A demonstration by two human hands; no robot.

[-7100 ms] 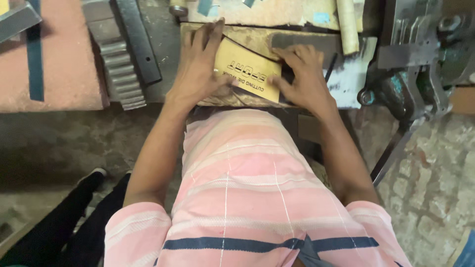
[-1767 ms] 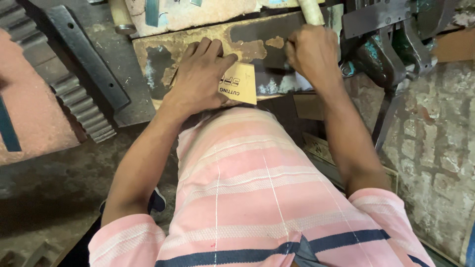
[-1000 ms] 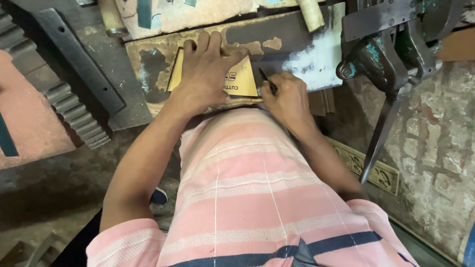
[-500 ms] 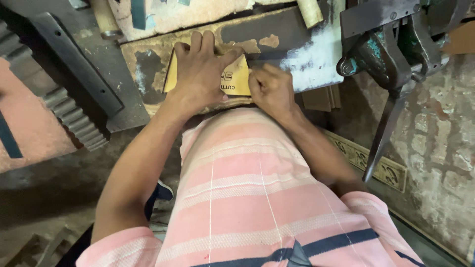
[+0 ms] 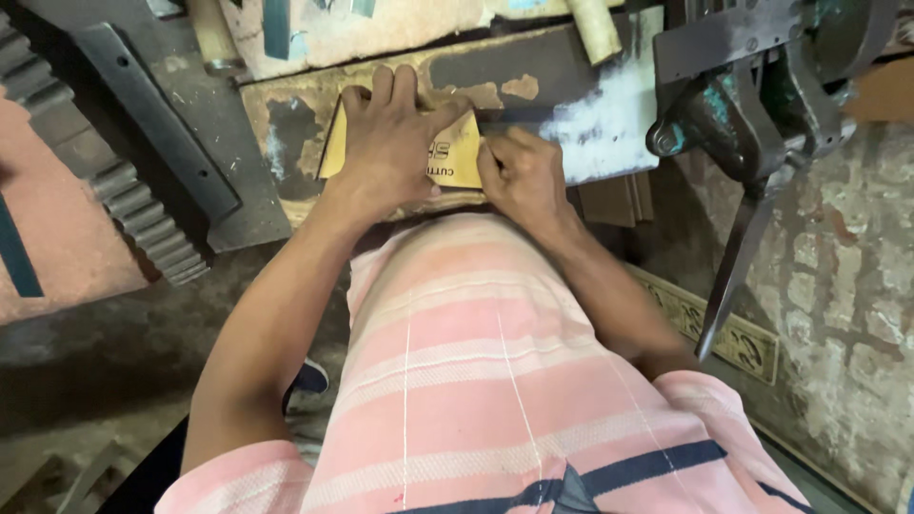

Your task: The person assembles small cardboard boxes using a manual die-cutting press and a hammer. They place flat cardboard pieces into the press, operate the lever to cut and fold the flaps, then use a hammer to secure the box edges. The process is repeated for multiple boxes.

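Worn wooden workbench [image 5: 286,124]: yellow card sheet [image 5: 457,157] laid flat near front edge; green bench vise [image 5: 752,105] mounted at right end.

My left hand [image 5: 390,152] presses flat on the yellow card [image 5: 457,157]. My right hand [image 5: 524,176] pinches its three o'clock edge, the vise [image 5: 752,105] farther toward three.

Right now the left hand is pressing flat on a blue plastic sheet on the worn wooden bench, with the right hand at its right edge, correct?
Not quite: the head view shows the left hand pressing a yellow card sheet, not blue plastic. The rest holds: worn wooden bench, right hand at its right edge.
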